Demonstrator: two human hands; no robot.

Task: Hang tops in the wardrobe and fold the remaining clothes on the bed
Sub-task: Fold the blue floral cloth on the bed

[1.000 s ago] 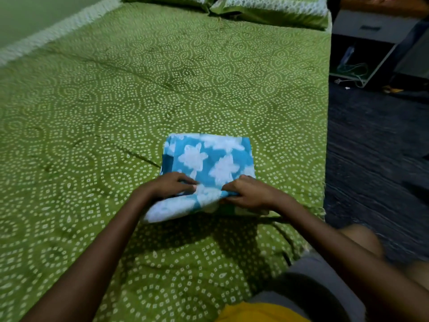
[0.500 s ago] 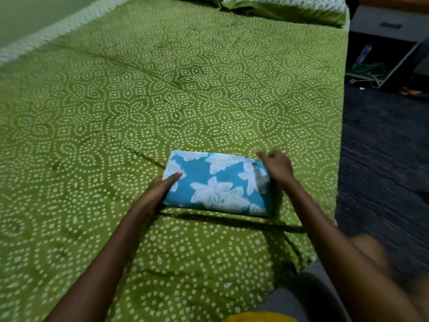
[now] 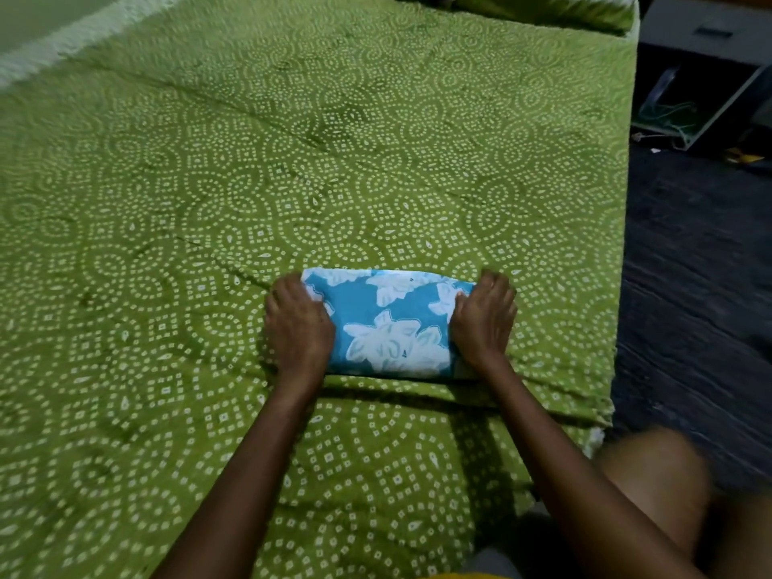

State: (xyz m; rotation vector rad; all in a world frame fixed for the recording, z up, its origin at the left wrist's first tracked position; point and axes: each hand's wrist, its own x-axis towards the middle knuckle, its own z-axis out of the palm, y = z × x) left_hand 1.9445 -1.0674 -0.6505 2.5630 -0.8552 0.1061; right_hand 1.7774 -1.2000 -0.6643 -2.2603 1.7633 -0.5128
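Note:
A folded blue cloth with white flowers lies as a compact rectangle on the green patterned bed, near its right edge. My left hand covers the cloth's left end, thumb on top and fingers bent down over the side. At the cloth's right end my right hand holds it the same way. Both hands grip the bundle from its two short ends. The undersides of the fingers are hidden.
Green pillows lie at the head of the bed. To the right is dark floor, with a grey cabinet and cables at the back right. My knee shows at the lower right.
The cloth was folded over once more into a narrower rectangle. Both hands moved from its near edge out to its left and right ends and now clasp them.

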